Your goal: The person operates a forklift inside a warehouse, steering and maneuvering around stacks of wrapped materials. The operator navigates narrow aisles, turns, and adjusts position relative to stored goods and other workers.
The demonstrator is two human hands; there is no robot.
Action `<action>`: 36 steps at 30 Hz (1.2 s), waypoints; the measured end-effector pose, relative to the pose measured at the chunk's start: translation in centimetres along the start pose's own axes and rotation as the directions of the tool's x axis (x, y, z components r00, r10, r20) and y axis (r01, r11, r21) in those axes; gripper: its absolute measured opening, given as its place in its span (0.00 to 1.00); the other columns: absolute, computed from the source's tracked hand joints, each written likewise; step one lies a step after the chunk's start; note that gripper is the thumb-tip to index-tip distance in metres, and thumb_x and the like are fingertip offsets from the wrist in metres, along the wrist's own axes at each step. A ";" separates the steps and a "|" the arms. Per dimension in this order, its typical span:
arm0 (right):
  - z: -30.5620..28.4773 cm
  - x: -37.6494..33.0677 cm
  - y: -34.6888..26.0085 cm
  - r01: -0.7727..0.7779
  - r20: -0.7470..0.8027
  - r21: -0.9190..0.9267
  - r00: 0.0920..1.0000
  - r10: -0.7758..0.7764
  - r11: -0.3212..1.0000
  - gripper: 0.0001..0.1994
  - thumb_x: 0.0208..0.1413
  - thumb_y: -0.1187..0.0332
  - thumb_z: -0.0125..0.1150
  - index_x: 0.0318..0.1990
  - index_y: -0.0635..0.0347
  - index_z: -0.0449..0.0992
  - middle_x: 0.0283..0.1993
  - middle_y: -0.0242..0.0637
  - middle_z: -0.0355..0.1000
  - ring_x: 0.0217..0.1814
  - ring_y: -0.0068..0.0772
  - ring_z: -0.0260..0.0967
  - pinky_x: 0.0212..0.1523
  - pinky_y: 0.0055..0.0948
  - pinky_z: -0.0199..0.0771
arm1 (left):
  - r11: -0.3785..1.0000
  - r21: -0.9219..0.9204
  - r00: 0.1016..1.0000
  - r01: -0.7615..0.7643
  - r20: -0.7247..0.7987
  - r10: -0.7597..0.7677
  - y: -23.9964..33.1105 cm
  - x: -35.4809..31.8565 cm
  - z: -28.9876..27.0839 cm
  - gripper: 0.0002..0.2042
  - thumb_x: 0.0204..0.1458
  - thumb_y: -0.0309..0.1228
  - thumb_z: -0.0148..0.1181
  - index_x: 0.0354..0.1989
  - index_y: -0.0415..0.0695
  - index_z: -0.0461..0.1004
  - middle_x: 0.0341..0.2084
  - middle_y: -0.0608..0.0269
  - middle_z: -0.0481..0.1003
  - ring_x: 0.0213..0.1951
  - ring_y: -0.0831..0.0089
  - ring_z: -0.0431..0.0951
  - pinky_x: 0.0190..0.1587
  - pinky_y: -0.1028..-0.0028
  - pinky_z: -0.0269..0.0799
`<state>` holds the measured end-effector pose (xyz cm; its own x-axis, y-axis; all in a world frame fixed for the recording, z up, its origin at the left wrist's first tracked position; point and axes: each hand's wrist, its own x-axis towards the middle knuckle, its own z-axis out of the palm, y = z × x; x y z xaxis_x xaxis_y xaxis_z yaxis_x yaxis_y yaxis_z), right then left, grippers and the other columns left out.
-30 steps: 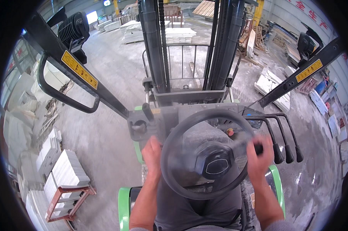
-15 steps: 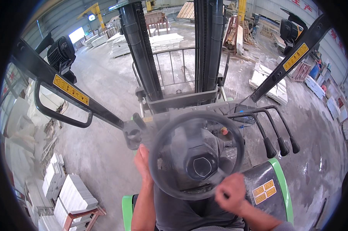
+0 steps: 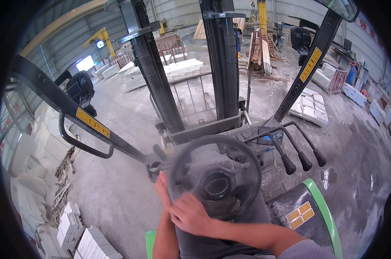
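A black steering wheel [image 3: 257, 177] sits before me, with a grey hub at its centre. My right hand [image 3: 190, 214], slightly blurred, is closed at the wheel's lower left; whether it grips the rim or a knob there is hidden. That forearm crosses over my lap. Close by, my left hand [image 3: 162, 188] is held at the wheel's left side, its fingers partly hidden by the rim and the other hand. Just beyond it stands a short dark lever [image 3: 159, 152]. To the right of the wheel rise several black-knobbed control levers [image 3: 305, 163], with no hand on them.
Ahead stands the forklift's black mast [image 3: 154, 77] with a barred load guard [image 3: 193, 97]. White slabs [image 3: 310, 107] lie right of it, more slabs [image 3: 94, 245] at lower left. A person [image 3: 238, 41] stands far off behind the mast. Slanted black posts [image 3: 305, 71] flank the cab.
My right hand has swept from the wheel's lower right to its lower left, and the wheel has turned clockwise. My left hand stays beside the rim. The outside view has shifted.
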<state>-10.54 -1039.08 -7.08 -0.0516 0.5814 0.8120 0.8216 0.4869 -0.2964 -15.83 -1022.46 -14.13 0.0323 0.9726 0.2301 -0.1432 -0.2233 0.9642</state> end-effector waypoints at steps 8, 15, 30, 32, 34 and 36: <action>-6.4 -7.7 2.4 -0.173 -0.021 -0.057 0.985 0.172 0.983 0.10 0.44 0.74 0.70 0.37 0.56 0.80 0.34 0.34 0.73 0.38 0.37 0.74 0.45 0.40 0.74 | 0.980 0.147 0.991 -0.131 0.029 0.128 -1.0 2.8 -1.2 0.26 0.71 0.44 0.42 0.30 0.33 0.74 0.21 0.64 0.73 0.26 0.74 0.66 0.31 0.64 0.66; 4.8 5.1 3.7 0.014 0.005 0.006 1.000 -0.014 1.000 0.11 0.44 0.72 0.70 0.38 0.58 0.80 0.35 0.36 0.71 0.39 0.40 0.71 0.50 0.40 0.72 | 0.975 0.200 0.992 0.096 0.058 -0.110 -1.1 8.2 -2.1 0.24 0.70 0.43 0.44 0.33 0.35 0.76 0.26 0.64 0.75 0.30 0.76 0.70 0.32 0.68 0.67; 0.7 26.5 23.6 -0.209 -0.467 -0.252 0.881 0.070 0.945 0.04 0.48 0.73 0.68 0.32 0.55 0.79 0.30 0.35 0.74 0.35 0.41 0.73 0.41 0.40 0.69 | 0.986 0.161 0.998 0.046 0.042 -0.054 -1.7 24.5 0.6 0.23 0.72 0.43 0.45 0.33 0.37 0.76 0.25 0.69 0.73 0.29 0.79 0.68 0.33 0.71 0.64; 0.0 26.7 24.9 -0.244 -0.482 -0.243 0.870 0.101 0.939 0.04 0.49 0.74 0.67 0.33 0.56 0.80 0.31 0.35 0.75 0.36 0.42 0.73 0.43 0.39 0.70 | 0.980 0.186 0.996 0.070 0.037 -0.078 -1.2 25.6 1.4 0.23 0.71 0.42 0.44 0.34 0.33 0.77 0.26 0.64 0.76 0.31 0.76 0.70 0.37 0.68 0.69; -0.4 26.8 26.3 -0.294 -0.481 -0.232 0.863 0.154 0.927 0.04 0.51 0.75 0.67 0.35 0.57 0.80 0.32 0.36 0.76 0.36 0.42 0.73 0.43 0.38 0.71 | 0.987 0.158 0.998 0.026 0.045 -0.033 -0.8 27.3 2.3 0.23 0.71 0.42 0.44 0.32 0.34 0.76 0.25 0.64 0.74 0.31 0.76 0.69 0.36 0.68 0.69; -0.7 26.6 27.6 -0.347 -0.482 -0.207 0.850 0.213 0.915 0.03 0.53 0.76 0.66 0.35 0.59 0.81 0.34 0.38 0.77 0.36 0.42 0.73 0.43 0.37 0.72 | 0.977 0.212 1.000 0.004 0.026 -0.010 -0.6 29.1 3.1 0.23 0.72 0.45 0.45 0.27 0.41 0.70 0.23 0.73 0.67 0.29 0.81 0.62 0.31 0.72 0.60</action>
<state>11.12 -1010.63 6.73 0.4049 0.2841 0.8691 0.8869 0.1092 -0.4489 -11.78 -994.20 -7.59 0.0594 0.9728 0.2238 0.0701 -0.2277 0.9712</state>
